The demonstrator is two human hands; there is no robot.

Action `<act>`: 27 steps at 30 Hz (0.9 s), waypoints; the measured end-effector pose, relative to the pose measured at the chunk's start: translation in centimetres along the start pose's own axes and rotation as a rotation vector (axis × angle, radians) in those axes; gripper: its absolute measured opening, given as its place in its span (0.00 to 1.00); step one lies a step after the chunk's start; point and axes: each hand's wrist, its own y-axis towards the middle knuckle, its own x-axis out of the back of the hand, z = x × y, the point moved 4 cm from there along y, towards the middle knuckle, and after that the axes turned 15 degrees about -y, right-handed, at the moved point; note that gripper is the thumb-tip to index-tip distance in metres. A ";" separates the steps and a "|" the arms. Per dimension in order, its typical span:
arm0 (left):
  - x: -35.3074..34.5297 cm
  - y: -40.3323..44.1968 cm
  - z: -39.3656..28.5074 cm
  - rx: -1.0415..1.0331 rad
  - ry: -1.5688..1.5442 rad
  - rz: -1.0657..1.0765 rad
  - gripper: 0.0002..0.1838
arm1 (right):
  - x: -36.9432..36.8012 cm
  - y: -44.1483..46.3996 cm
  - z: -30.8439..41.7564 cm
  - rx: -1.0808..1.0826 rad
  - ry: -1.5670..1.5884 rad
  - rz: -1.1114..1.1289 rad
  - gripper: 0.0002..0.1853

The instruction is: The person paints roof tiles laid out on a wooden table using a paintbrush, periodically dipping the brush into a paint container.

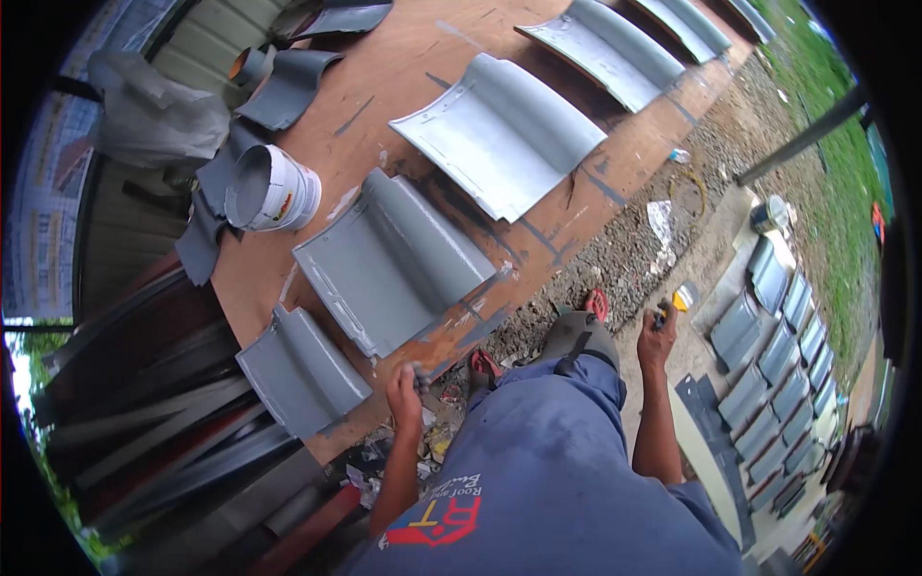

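My right hand (pixel 657 332), its fingers darkened, is closed around a paintbrush (pixel 684 296) with a yellow part, held out over the ground to the right of my body. At the near edge of the plywood table (pixel 538 245), my left hand (pixel 407 392) has its fingers curled in. Grey smears cover those fingers, and whatever they may hold is hidden. Closest to that hand are a small grey roof tile (pixel 303 374) and a larger grey roof tile (pixel 394 264), whose paint looks wet. Beyond them lies a paler, shiny roof tile (pixel 499 134).
A white paint bucket (pixel 277 189) stands at the table's left side. More tiles (pixel 610 53) line the far end. On the ground at right, several rows of grey tiles (pixel 768 350) lie near a paint can (pixel 769 214). A metal pole (pixel 802 136) slants beside the gravel.
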 end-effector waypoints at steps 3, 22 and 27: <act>-10.3 3.2 -5.4 -0.151 -0.005 0.016 0.16 | 1.9 4.2 -5.3 -0.009 0.036 0.085 0.13; -15.4 1.5 -0.3 0.068 -0.742 -0.435 0.27 | 9.2 27.3 9.0 0.443 0.179 0.150 0.11; -16.3 8.2 -8.2 -0.059 -0.873 -0.295 0.24 | 7.6 25.8 19.3 0.635 0.239 0.224 0.10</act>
